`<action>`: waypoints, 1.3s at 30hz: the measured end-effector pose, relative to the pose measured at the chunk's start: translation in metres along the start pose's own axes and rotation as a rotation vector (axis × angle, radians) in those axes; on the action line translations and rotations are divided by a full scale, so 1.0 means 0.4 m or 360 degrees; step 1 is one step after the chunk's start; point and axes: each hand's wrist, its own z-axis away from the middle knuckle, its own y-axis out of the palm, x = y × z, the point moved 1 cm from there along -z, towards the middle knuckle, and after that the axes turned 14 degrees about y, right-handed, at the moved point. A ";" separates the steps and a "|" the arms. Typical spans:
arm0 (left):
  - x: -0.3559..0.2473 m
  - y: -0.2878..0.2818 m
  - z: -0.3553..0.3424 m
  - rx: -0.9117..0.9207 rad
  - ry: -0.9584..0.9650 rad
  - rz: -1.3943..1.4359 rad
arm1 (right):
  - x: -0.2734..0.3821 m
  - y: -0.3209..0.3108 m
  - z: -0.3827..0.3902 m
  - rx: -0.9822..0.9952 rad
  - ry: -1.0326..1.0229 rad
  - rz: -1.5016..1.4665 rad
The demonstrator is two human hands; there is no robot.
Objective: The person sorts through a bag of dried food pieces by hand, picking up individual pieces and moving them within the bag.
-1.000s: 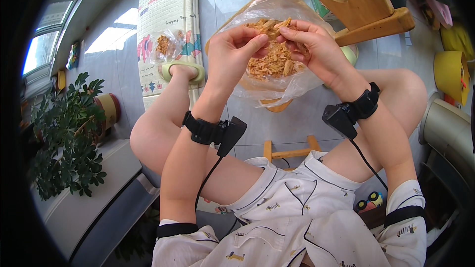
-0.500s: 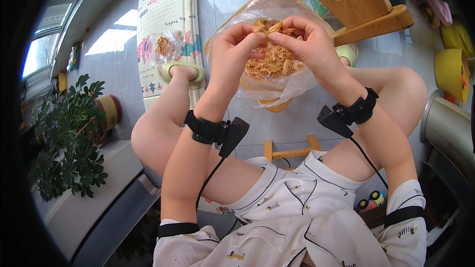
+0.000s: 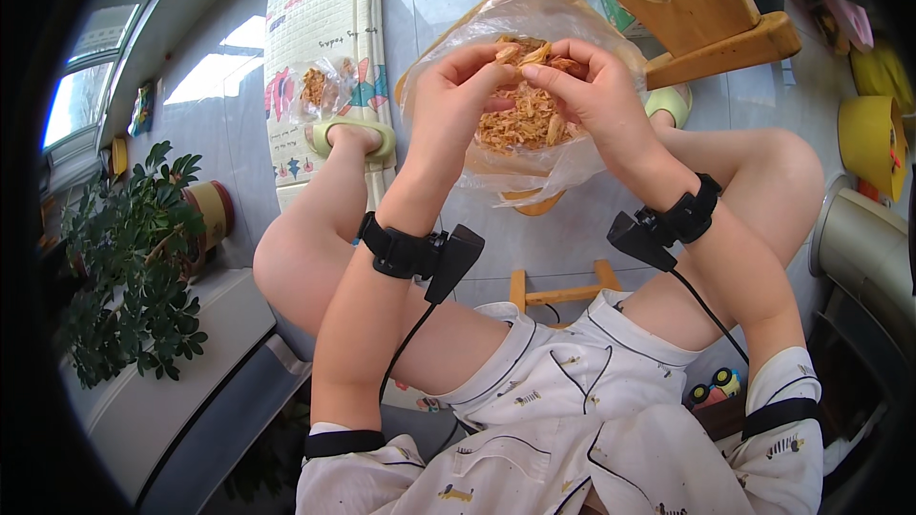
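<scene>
My left hand (image 3: 460, 95) and my right hand (image 3: 603, 100) meet over a clear plastic bag (image 3: 515, 183), their thumbs and fingers pinched round a pale orange-brown dried piece of food (image 3: 510, 54). Beneath them, a pile of small shredded, dried orange-brown bits (image 3: 520, 126) lies on the opened bag, which is spread over a wooden stool (image 3: 429, 50). My fingers partly hide the held piece and the pile. Black straps with small black devices sit on both my forearms.
A patterned mat (image 3: 324, 10) at left holds a smaller bag of bits (image 3: 315, 86). A potted plant (image 3: 143, 257) stands by the window. Wooden furniture (image 3: 720, 52) rises at upper right, beside a yellow bin (image 3: 863, 143). My legs frame the stool; a toy car (image 3: 716, 389) lies lower right.
Over the last second my right hand has shifted slightly left, closing in on my left hand round the held piece. My left hand and forearm have moved a little to the right.
</scene>
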 end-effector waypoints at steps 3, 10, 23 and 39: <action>-0.003 -0.012 0.000 0.0032 0.0075 -0.0102 | -0.001 -0.015 -0.009 0.0000 0.0121 0.0000; -0.006 -0.009 -0.001 0.0057 0.0309 -0.0299 | 0.005 -0.033 -0.025 0.0168 0.0227 -0.0080; 0.001 0.018 0.012 0.0149 0.0775 -0.0581 | 0.010 -0.014 -0.015 -0.0054 0.0046 0.0048; 0.014 -0.019 0.007 0.0121 0.0432 -0.0603 | 0.019 -0.025 -0.008 0.0088 0.0285 0.0029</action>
